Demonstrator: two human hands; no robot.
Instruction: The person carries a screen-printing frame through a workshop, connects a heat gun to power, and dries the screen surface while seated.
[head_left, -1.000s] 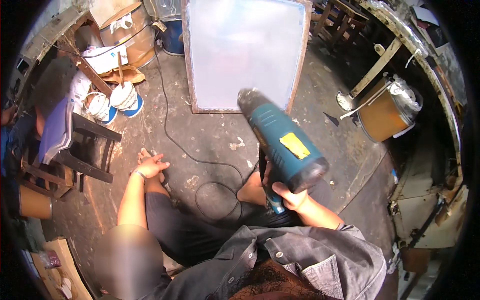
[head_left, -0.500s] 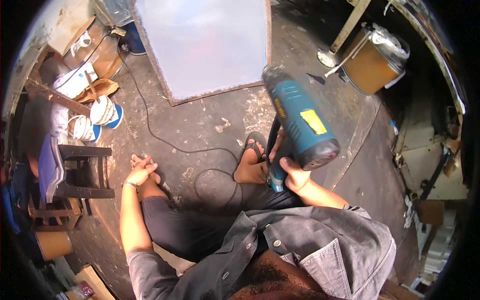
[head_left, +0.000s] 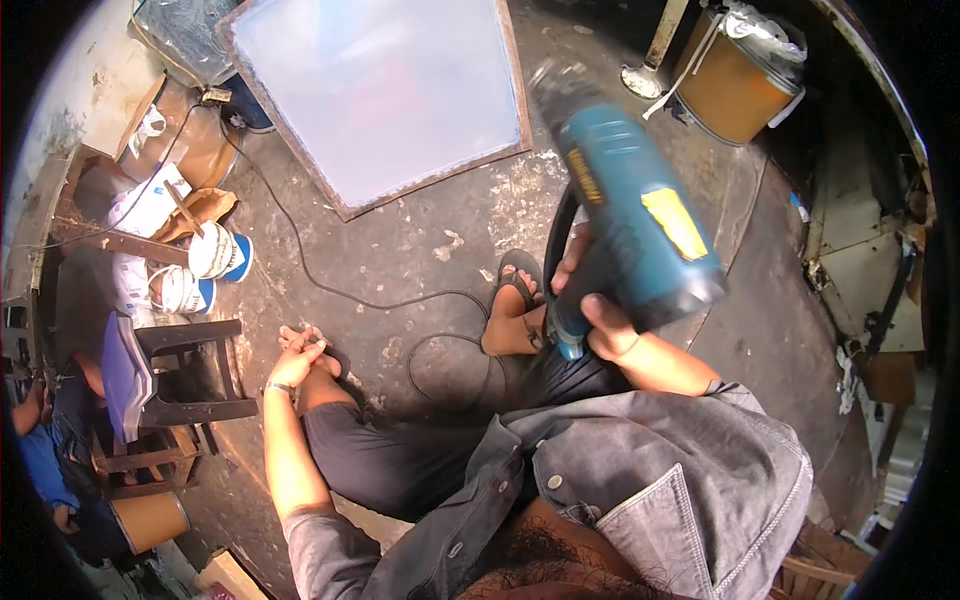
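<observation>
My right hand (head_left: 606, 328) is wrapped round the grip of a teal and black heat gun (head_left: 630, 190) with a yellow sticker on its side. The heat gun is raised over my right knee, and its dark nozzle points up and away, smeared by motion. Part of the grip is hidden by my fingers and the body of the tool. My left hand (head_left: 297, 360) rests on my left foot (head_left: 318, 362), its fingers loosely stretched and holding no tool. Beyond the nozzle, a wood-edged frame with a pale, translucent sheet (head_left: 390, 90) stands on the floor.
A black cord (head_left: 370, 300) loops across the floor between my feet. Paint buckets (head_left: 212, 252) and a dark stool (head_left: 195, 372) stand at the left. At the far right is a brown drum (head_left: 738, 85). Another person's hand (head_left: 65, 518) shows at the left edge.
The heat gun has swung right and come closer, its nozzle still tilting upward. My view has shifted slightly, moving the framed sheet left. My left hand stays at my foot.
</observation>
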